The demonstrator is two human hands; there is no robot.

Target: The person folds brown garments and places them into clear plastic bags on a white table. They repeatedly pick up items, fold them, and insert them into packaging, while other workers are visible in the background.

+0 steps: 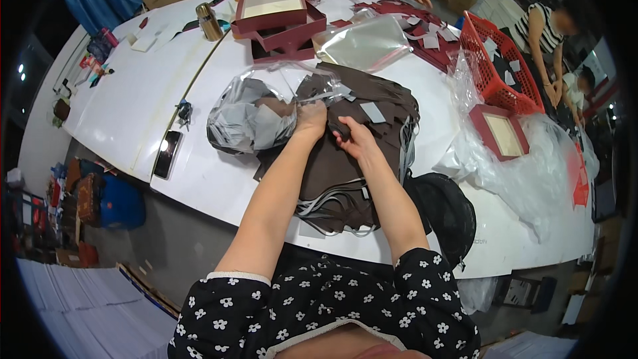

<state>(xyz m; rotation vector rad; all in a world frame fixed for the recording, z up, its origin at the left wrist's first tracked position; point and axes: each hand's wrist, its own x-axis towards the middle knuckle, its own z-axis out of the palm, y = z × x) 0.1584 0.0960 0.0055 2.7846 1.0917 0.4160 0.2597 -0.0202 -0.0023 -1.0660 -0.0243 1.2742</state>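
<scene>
A clear plastic bag (pixel 232 123) packed with grey and brown pieces lies left of centre. At its mouth my left hand (pixel 311 118) is closed, gripping the plastic; its fingertips are partly covered. Close beside it, my right hand (pixel 357 139) curls round a small folded dark brown piece (pixel 339 126) that looks like fabric. Both hands are over a broad pile of dark brown fabric pouches (pixel 332 166) with grey cords along the near edge. A light grey tag (pixel 373 112) rests on the pile, just beyond my right hand.
Maroon boxes (pixel 272 26) are stacked at the back beside a clear plastic sheet (pixel 362 43). A red basket (pixel 498 66), loose plastic (pixel 512 179) and a black bag (pixel 444 216) lie rightward. A phone (pixel 167 154) and metal flask (pixel 209 22) stand left. Other people work around the table.
</scene>
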